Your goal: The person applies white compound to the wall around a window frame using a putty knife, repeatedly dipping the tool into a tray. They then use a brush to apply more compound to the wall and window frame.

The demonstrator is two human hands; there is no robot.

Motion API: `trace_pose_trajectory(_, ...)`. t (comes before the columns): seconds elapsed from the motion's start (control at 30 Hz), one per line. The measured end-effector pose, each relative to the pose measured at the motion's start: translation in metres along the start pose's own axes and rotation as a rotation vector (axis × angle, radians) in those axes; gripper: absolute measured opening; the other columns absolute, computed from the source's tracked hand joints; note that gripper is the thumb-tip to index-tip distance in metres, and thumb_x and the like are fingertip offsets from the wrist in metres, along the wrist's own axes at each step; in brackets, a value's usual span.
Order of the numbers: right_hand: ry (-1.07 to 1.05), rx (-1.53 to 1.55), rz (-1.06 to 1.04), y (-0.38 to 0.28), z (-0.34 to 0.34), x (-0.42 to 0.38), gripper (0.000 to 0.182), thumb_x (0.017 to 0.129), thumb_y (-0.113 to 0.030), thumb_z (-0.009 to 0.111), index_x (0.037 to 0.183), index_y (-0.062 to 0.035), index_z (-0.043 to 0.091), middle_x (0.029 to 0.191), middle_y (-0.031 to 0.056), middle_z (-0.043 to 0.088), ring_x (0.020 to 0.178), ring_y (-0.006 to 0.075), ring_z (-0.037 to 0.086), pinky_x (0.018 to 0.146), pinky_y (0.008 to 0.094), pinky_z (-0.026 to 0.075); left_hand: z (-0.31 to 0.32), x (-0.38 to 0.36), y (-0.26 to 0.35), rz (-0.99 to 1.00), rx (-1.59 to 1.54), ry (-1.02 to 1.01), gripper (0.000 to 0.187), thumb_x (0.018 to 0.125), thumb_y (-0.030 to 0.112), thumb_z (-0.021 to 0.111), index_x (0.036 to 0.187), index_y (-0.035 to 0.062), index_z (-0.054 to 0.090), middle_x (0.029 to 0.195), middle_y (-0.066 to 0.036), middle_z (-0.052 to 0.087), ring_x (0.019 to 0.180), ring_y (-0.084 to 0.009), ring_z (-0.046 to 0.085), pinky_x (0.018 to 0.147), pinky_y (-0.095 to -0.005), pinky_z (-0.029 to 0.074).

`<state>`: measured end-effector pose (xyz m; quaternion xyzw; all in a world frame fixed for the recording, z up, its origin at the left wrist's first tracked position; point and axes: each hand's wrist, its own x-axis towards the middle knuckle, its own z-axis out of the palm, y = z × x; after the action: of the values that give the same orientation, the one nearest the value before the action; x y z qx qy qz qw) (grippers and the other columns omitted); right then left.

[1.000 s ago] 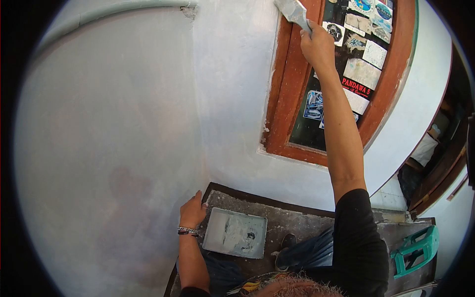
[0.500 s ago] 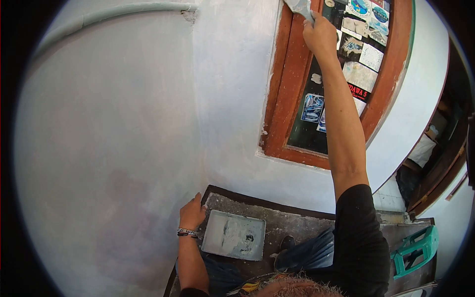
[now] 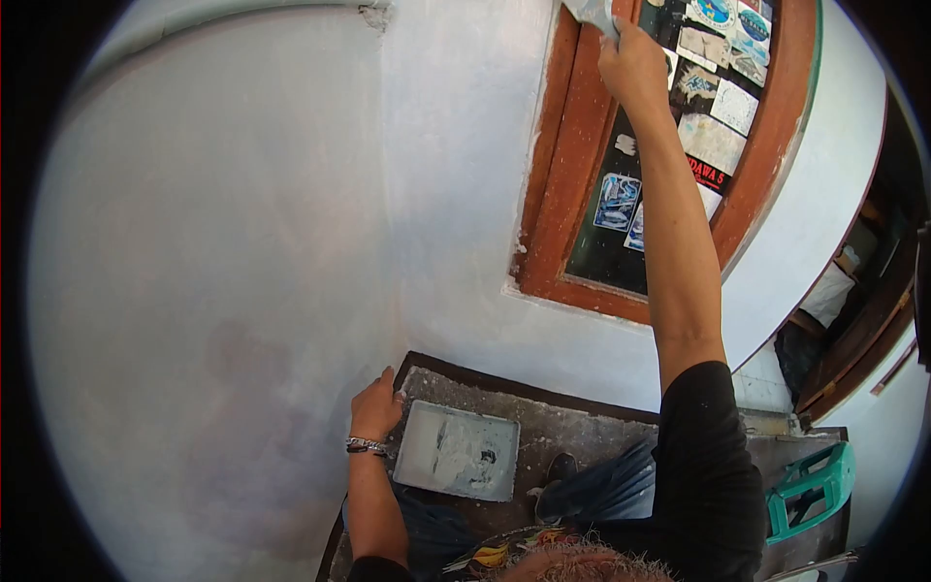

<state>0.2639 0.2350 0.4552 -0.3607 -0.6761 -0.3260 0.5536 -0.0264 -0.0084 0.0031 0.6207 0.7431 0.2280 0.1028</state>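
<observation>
My right hand [image 3: 632, 60] is raised at the top of the view, closed round the handle of a pale, paint-smeared tool [image 3: 592, 14]. The tool's far part is cut off by the top edge; its visible part lies over the left side of the red-brown window frame [image 3: 564, 184]. Low down, my left hand [image 3: 376, 405], with a bracelet at the wrist, is beside the white wall [image 3: 242, 242]. Its fingers are bent together, and I cannot make out anything in them. Just right of it lies a grey paint tray [image 3: 458, 451] with pale paint and dark smears.
Stickers [image 3: 617, 202] cover parts of the dark window glass. A grey pipe [image 3: 194, 29] runs along the upper left wall. A green plastic stool [image 3: 811, 491] stands at lower right, near a doorway [image 3: 863, 291]. My legs and shoe [image 3: 561, 468] are beside the tray.
The view has shifted slightly, so the pipe sits higher and the window a little further right. My right hand keeps its hold on the tool near the frame.
</observation>
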Motion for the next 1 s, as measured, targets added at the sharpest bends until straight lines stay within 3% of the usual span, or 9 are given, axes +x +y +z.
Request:
trace_pose_trajectory(0.1,0.037,-0.033,-0.084,0.021,0.025,0.002,0.036,0.090,-0.020,0.060,0.118,0.0021,0.065,0.102,0.0279,0.068,0.096,0.0452,0.066,0.087,0.0504,0.051,-0.001,0.001,0.001,-0.007,0.001,-0.001,0.055,0.089,0.020,0.065,0.138,0.0019,0.047,0.111,-0.022,0.068,0.101,-0.0390,0.066,0.083,-0.0500,0.052)
trace_pose_trajectory(0.23,-0.100,0.041,0.038,-0.005,0.011,-0.038,0.036,0.090,-0.018,0.060,0.119,0.0032,0.064,0.103,0.0284,0.067,0.099,0.0452,0.065,0.089,0.0501,0.050,0.000,0.001,0.001,-0.003,-0.002,-0.006,0.056,0.089,0.020,0.065,0.139,0.0018,0.047,0.114,-0.022,0.068,0.103,-0.0389,0.066,0.084,-0.0502,0.052)
trace_pose_trajectory(0.27,-0.072,0.096,0.030,-0.006,0.011,-0.049,0.028,0.089,-0.013,0.055,0.109,0.0047,0.063,0.098,0.0275,0.065,0.095,0.0460,0.064,0.085,0.0529,0.051,0.000,0.000,0.002,-0.006,0.004,-0.018,0.056,0.089,0.020,0.065,0.139,0.0018,0.046,0.114,-0.021,0.067,0.103,-0.0388,0.066,0.084,-0.0501,0.052)
trace_pose_trajectory(0.37,-0.026,0.139,0.108,-0.006,0.010,-0.065,0.036,0.090,-0.015,0.060,0.121,0.0043,0.063,0.106,0.0279,0.066,0.101,0.0445,0.064,0.089,0.0496,0.050,-0.001,0.000,0.004,-0.011,0.016,-0.030,0.056,0.089,0.020,0.065,0.139,0.0018,0.046,0.114,-0.021,0.067,0.103,-0.0388,0.066,0.085,-0.0500,0.052)
trace_pose_trajectory(0.67,-0.094,0.118,0.151,-0.014,0.012,-0.078,0.037,0.091,-0.012,0.059,0.123,0.0053,0.061,0.108,0.0275,0.065,0.101,0.0456,0.063,0.090,0.0497,0.050,0.001,0.003,0.006,0.001,0.006,-0.031,0.057,0.090,0.021,0.064,0.140,0.0017,0.045,0.115,-0.022,0.067,0.104,-0.0390,0.065,0.086,-0.0497,0.052)
trace_pose_trajectory(0.77,0.033,0.154,0.101,-0.010,0.014,-0.080,0.033,0.091,-0.012,0.058,0.118,0.0062,0.059,0.107,0.0260,0.064,0.099,0.0450,0.063,0.085,0.0528,0.051,0.002,0.003,0.004,-0.017,0.014,-0.043,0.057,0.090,0.020,0.064,0.141,0.0027,0.046,0.116,-0.020,0.067,0.106,-0.0378,0.065,0.088,-0.0486,0.052)
trace_pose_trajectory(1.0,-0.063,0.143,0.136,-0.018,0.024,-0.083,0.035,0.091,-0.013,0.059,0.120,0.0071,0.061,0.107,0.0286,0.065,0.100,0.0459,0.063,0.089,0.0510,0.049,0.001,0.002,0.004,-0.021,0.015,-0.043,0.057,0.090,0.020,0.064,0.141,0.0024,0.046,0.117,-0.021,0.067,0.107,-0.0377,0.065,0.088,-0.0485,0.051)
